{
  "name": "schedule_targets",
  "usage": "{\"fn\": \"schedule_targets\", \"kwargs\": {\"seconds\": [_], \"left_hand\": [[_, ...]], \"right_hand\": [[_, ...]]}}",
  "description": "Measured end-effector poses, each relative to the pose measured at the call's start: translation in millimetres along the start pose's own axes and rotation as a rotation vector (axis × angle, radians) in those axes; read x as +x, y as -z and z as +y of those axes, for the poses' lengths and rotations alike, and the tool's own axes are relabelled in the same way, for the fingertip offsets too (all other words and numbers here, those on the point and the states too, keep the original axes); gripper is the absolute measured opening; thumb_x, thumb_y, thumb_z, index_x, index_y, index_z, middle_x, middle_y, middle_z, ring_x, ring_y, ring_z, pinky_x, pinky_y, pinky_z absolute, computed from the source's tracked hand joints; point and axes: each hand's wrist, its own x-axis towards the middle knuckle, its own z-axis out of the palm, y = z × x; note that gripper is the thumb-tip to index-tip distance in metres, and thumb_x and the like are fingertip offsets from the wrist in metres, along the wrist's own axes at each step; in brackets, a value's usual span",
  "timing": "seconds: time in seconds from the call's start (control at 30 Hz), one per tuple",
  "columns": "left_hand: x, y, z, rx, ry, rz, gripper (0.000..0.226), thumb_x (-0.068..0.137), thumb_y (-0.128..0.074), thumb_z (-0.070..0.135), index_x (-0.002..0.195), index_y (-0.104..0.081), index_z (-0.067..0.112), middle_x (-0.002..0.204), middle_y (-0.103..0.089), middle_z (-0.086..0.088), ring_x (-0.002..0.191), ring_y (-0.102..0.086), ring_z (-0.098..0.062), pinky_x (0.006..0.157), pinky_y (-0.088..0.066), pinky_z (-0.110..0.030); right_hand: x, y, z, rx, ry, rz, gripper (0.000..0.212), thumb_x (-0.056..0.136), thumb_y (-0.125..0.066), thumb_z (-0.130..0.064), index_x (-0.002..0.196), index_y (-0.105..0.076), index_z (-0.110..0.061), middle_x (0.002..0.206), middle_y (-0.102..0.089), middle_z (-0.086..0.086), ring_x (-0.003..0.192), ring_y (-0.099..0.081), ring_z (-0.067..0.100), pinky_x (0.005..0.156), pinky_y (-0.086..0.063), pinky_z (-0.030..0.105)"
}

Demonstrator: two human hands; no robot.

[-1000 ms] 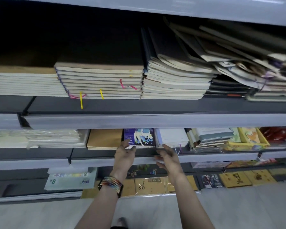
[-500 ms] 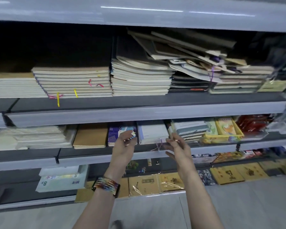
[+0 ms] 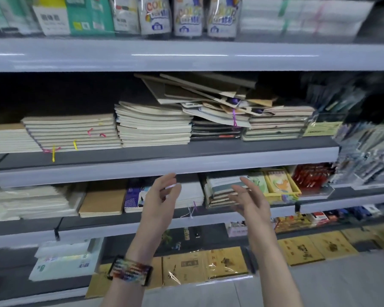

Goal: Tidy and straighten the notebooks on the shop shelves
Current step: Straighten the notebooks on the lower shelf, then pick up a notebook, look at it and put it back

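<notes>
The shelf lips [image 3: 186, 54] are smooth and glossy, catching the strip lights, while the shelf boards [image 3: 208, 147] behind them are matt dark grey. The cream notebooks [image 3: 153, 127] show soft, matt paper edges, and the brown notebook [image 3: 103, 200] has a dull kraft-card cover. The golden notebooks [image 3: 184, 270] shine under crinkled clear plastic wrap. The pouches [image 3: 155, 16] up top are glossy plastic too. The wristband [image 3: 130, 271] looks woven, like cloth.

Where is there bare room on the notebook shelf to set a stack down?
Only the bare front strip ahead of the neat stacks, and headroom above them. The jumbled pile on the right nearly fills its gap to the shelf above.
</notes>
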Motion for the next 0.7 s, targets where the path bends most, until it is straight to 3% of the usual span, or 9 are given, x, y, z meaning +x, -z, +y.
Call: {"fn": "schedule_targets", "kwargs": {"seconds": [0.2, 0.3, 0.4, 0.7], "left_hand": [[-15, -13, 23, -0.017, -0.080, 0.031, 0.033, 0.098, -0.058, 0.031, 0.130, -0.057, 0.034, 0.121, -0.062, 0.017, 0.102, -0.057, 0.011, 0.074, -0.045, -0.004], [-19, -16, 36, -0.031, -0.119, 0.068, 0.032, 0.097, -0.059, 0.032, 0.129, -0.058, 0.034, 0.120, -0.063, 0.016, 0.103, -0.059, 0.010, 0.087, -0.048, -0.014], [-22, -16, 53, -0.053, -0.161, 0.086, 0.032, 0.096, -0.059, 0.034, 0.128, -0.058, 0.036, 0.120, -0.063, 0.016, 0.105, -0.059, 0.009, 0.090, -0.047, -0.019], [5, -2, 108, -0.152, -0.281, 0.120, 0.028, 0.096, -0.060, 0.025, 0.123, -0.061, 0.034, 0.116, -0.066, 0.019, 0.102, -0.062, 0.008, 0.077, -0.048, -0.005]], "right_hand": [[0, 26, -19, 0.006, 0.079, -0.018, 0.029, 0.099, -0.059, -0.028, 0.128, -0.063, -0.032, 0.112, -0.070, -0.006, 0.100, -0.070, 0.010, 0.094, -0.055, 0.033], [4, 32, -30, 0.007, 0.125, -0.023, 0.029, 0.101, -0.056, -0.024, 0.128, -0.062, -0.033, 0.114, -0.070, -0.008, 0.103, -0.070, 0.011, 0.094, -0.055, 0.034], [9, 33, -43, 0.015, 0.165, -0.016, 0.029, 0.102, -0.055, -0.019, 0.128, -0.063, -0.030, 0.109, -0.072, -0.013, 0.101, -0.070, 0.012, 0.094, -0.055, 0.035], [31, 9, -89, 0.085, 0.271, 0.015, 0.028, 0.102, -0.052, -0.023, 0.127, -0.062, -0.030, 0.114, -0.071, -0.007, 0.097, -0.071, 0.012, 0.093, -0.054, 0.039]]}}
